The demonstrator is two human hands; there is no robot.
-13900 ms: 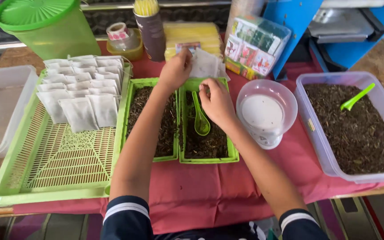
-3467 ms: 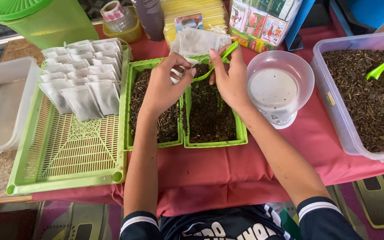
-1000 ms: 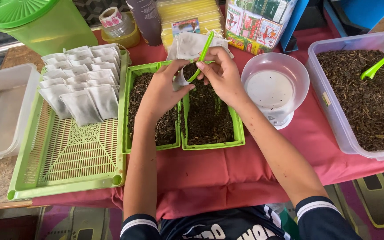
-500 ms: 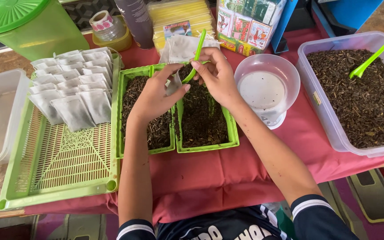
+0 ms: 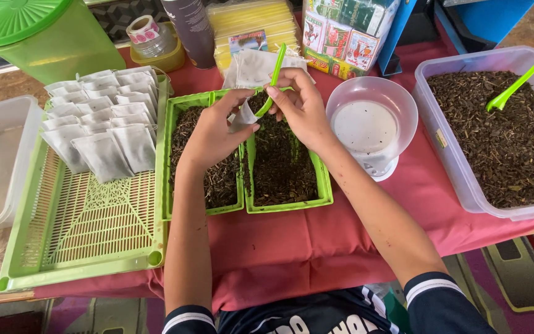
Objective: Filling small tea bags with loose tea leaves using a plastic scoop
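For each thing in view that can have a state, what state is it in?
Left hand: fingers pinch a small white sachet, held open.
Right hand: holds a green spoon at the sachet's mouth.
Two green trays: part-filled with dark dried leaves.
Clear tub: full of leaves, with a second spoon.
Green slatted tray: filled sachets stacked at far end.
Green jug: lid on.

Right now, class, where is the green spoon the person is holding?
In the head view, the green spoon is in the right hand, above the right green tray, beside the small bag.
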